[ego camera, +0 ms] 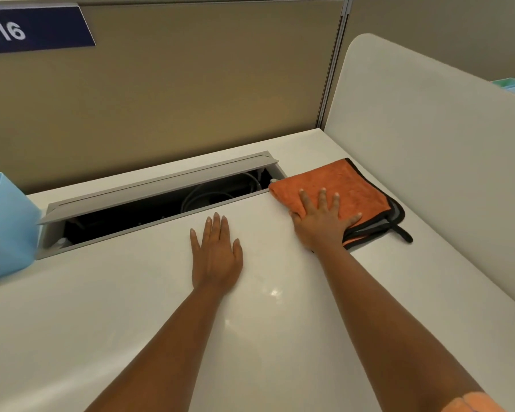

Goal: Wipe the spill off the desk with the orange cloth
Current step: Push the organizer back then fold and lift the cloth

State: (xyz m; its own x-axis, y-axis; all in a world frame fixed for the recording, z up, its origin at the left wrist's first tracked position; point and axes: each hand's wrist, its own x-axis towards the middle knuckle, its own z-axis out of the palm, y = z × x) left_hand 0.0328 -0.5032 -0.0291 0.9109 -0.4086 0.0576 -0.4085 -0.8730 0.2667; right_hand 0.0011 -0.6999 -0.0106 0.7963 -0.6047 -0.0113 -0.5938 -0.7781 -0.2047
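The orange cloth [351, 185], folded, with a black edge and grey underside, lies flat on the white desk [131, 307] at the back right, close to the side divider. My right hand [321, 221] presses flat on the cloth's near left part, fingers spread. My left hand [216, 254] rests palm down on the bare desk to the left of the cloth, fingers nearly together, holding nothing. A faint wet sheen [272, 291] shows on the desk between my forearms; I cannot tell whether it is the spill or a light reflection.
An open cable trough [161, 203] with its grey lid raised runs along the back of the desk, just left of the cloth. A light blue box [6, 221] stands at the left edge. A white divider [428, 150] walls the right side, a tan partition the back.
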